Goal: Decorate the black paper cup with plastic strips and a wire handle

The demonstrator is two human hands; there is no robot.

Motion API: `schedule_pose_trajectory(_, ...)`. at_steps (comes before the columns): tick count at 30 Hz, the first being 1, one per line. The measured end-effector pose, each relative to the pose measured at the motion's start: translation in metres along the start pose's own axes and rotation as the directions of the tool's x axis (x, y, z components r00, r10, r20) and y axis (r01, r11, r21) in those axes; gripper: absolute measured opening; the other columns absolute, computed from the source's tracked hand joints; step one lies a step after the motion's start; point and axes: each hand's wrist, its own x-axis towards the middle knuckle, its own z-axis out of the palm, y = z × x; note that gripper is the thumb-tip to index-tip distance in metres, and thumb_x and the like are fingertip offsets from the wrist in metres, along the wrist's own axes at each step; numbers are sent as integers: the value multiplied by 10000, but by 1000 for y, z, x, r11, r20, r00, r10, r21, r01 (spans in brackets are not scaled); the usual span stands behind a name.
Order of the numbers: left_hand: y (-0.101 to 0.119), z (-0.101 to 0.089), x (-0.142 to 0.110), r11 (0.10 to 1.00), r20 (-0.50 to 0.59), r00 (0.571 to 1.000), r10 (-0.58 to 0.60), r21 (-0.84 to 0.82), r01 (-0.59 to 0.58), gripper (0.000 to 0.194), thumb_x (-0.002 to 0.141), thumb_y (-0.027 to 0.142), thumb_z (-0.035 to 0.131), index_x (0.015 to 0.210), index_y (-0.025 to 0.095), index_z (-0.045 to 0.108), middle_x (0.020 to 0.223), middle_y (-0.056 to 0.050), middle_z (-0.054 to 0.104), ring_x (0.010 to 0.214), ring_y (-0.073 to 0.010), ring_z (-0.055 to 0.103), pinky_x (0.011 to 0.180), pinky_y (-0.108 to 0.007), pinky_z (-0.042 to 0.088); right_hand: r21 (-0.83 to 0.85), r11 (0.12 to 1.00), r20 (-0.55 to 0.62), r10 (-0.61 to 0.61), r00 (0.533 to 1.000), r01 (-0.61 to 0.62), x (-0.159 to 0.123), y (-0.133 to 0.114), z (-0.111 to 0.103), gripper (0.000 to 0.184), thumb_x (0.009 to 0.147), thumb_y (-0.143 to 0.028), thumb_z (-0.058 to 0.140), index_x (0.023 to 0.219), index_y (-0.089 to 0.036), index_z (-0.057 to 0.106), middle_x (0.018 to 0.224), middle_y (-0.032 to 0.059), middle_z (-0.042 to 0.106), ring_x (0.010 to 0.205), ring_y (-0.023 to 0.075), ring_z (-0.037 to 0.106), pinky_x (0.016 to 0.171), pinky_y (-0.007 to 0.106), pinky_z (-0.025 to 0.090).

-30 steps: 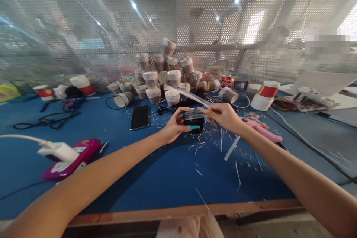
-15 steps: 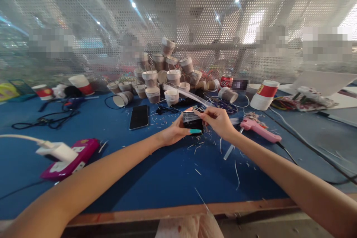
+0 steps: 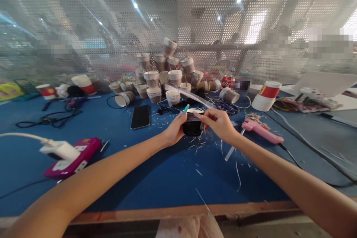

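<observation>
Near the middle of the table, my left hand [image 3: 176, 128] is closed round a small black cup [image 3: 192, 129], its teal-nailed thumb up at the rim. A thin, pale strip [image 3: 192, 116] runs round the cup just below the rim. My right hand [image 3: 219, 123] pinches at the cup's right side, thumb and forefinger on the strip; its other fingers are curled. Behind the hands a long translucent band [image 3: 189, 95] slants up to the left; whether it joins the strip I cannot tell. To the right of my right hand lies a pink glue gun [image 3: 262, 131].
Small pots with wire handles [image 3: 151, 79] are piled at the back. A phone [image 3: 140, 117] and a magenta power strip [image 3: 75, 158] lie to the left. Stacked paper cups [image 3: 267, 95] stand at the right, near cables. Fibre scraps litter the blue table [image 3: 156, 182].
My left thumb has moved from across the cup's front up to its rim, and the cup has turned, showing more of its black side. My right hand still pinches at the cup's right side.
</observation>
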Motion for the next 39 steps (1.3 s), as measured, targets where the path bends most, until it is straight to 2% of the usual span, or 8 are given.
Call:
schedule_pose_trajectory(3, -2, -1, 2, 1000, -112, 994, -6, -5, 6, 479, 661, 559, 686, 938, 172, 638, 873, -55, 679, 833, -209, 617, 742, -315, 457, -1, 1000, -13, -22, 1000, 22, -1, -1, 1, 387, 761, -510, 609, 568, -184, 526, 501, -13, 568, 446, 85, 506, 456, 226, 394)
schedule_pose_trajectory(9, -1, -4, 4, 999, -146, 989, -16, -37, 10, 418, 723, 487, 665, 1007, 180, 642, 934, -59, 689, 920, -228, 611, 810, -336, 447, 10, 1000, -22, -24, 999, 24, 0, 0, -1, 407, 760, -530, 597, 556, -184, 526, 487, -10, 568, 431, 93, 497, 442, 235, 381)
schedule_pose_trajectory(17, 8, -1, 3, 998, 30, 999, -41, -49, 43, 554, 752, 612, 555, 1114, 198, 623, 1065, -91, 673, 1071, -268, 570, 892, -388, 427, 54, 998, -76, -28, 997, 32, 1, 3, 0, 423, 769, -545, 581, 551, -190, 506, 478, -15, 557, 428, 100, 515, 445, 239, 406)
schedule_pose_trajectory(21, 5, 1, 1, 999, 33, 999, 32, 41, -33, 536, 663, 518, 707, 1083, 192, 635, 992, -86, 684, 942, -254, 611, 810, -359, 449, 58, 998, -91, -16, 996, 22, 0, 4, 2, 420, 774, -538, 580, 549, -189, 513, 467, -16, 558, 423, 98, 516, 447, 237, 411)
schedule_pose_trajectory(29, 6, -1, 2, 999, -42, 999, -32, -2, 32, 493, 745, 542, 617, 1110, 211, 629, 1004, -72, 691, 970, -244, 608, 804, -345, 447, 60, 998, -85, 4, 996, 2, -1, 7, 2, 394, 786, -507, 584, 563, -189, 521, 476, -21, 566, 421, 101, 515, 443, 240, 411)
schedule_pose_trajectory(32, 10, 1, 3, 999, 27, 999, -47, -23, 48, 569, 727, 648, 554, 1048, 189, 653, 975, -92, 696, 959, -252, 612, 800, -356, 454, 40, 999, -111, -18, 994, 23, -3, 5, 3, 395, 799, -501, 570, 563, -190, 513, 488, -16, 570, 445, 104, 521, 467, 245, 416)
schedule_pose_trajectory(35, 11, 4, 3, 999, 63, 998, -11, 54, 7, 518, 683, 595, 641, 930, 142, 680, 827, -95, 698, 805, -224, 636, 722, -326, 461, 3, 1000, -101, -29, 994, 30, -5, 3, 5, 392, 807, -502, 554, 574, -190, 510, 497, -7, 577, 460, 107, 522, 483, 251, 415)
schedule_pose_trajectory(39, 9, 6, 2, 995, -66, 998, 2, 104, 5, 372, 637, 468, 736, 791, 133, 685, 713, -50, 678, 646, -153, 607, 634, -266, 445, -53, 998, -70, -24, 997, 21, -7, 3, 6, 364, 808, -489, 549, 604, -188, 519, 505, -4, 584, 458, 104, 518, 477, 246, 403)
